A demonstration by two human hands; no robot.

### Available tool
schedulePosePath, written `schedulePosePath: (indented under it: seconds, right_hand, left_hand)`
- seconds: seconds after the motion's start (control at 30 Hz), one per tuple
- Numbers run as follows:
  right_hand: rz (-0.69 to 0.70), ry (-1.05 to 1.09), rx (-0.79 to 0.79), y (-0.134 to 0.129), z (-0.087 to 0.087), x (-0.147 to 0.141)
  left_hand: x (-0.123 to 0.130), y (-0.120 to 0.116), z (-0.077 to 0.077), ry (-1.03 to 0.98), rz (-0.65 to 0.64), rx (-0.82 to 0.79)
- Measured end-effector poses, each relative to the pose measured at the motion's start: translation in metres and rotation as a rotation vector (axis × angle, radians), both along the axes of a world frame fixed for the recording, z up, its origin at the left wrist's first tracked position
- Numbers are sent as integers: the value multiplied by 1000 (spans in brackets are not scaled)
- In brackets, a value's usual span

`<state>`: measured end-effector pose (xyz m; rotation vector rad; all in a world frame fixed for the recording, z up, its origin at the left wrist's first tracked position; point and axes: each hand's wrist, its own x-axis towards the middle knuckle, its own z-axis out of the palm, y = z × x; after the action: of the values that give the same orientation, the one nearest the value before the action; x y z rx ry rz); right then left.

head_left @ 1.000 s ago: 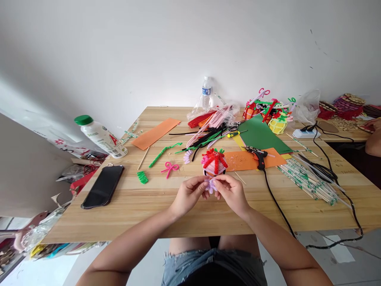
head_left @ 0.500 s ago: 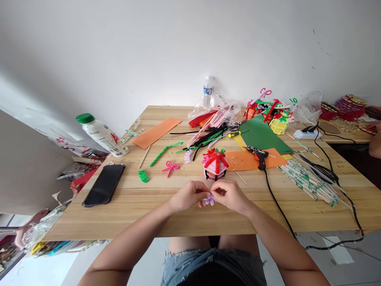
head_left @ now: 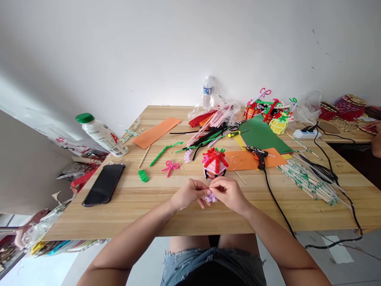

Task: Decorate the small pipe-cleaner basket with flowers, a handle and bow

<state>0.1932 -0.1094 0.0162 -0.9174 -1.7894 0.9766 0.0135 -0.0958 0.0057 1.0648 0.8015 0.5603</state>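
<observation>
A small lilac pipe-cleaner flower [head_left: 211, 197] is pinched between my two hands, low over the table's front part. My left hand [head_left: 192, 194] grips it from the left with thumb and forefinger. From the right, my right hand [head_left: 229, 194] closes its fingertips on the same flower. Just beyond my hands stands a red and pink pipe-cleaner ornament [head_left: 214, 163] with a green top. A pink bow [head_left: 170, 168] and a coiled green piece [head_left: 143, 176] lie to the left, with a twisted green stem [head_left: 162, 154] behind them.
A glue gun [head_left: 259, 157] rests on orange paper at the right, its cord running off the front edge. Wrapped sticks [head_left: 309, 180] lie farther right. A phone [head_left: 104, 184] and white bottle [head_left: 104, 135] are at the left. Another person's hand [head_left: 372, 127] shows at the right edge.
My right hand has shifted slightly left and up over the flower, covering more of it. The fingers of my left hand have moved a little beneath it.
</observation>
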Motion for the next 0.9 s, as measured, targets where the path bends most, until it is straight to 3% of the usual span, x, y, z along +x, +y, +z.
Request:
schedulePosePath:
  seconds: [0.17, 0.57, 0.9]
  right_hand:
    - [16, 94, -96, 2, 0, 3]
    - [-76, 34, 96, 2, 4, 5]
    - [-15, 5, 128, 1, 6, 6]
  left_hand:
    - [-1, 0, 1, -57, 28, -63]
    - [-2, 0, 5, -99, 47, -43]
    - [-2, -2, 9, -75, 18, -4]
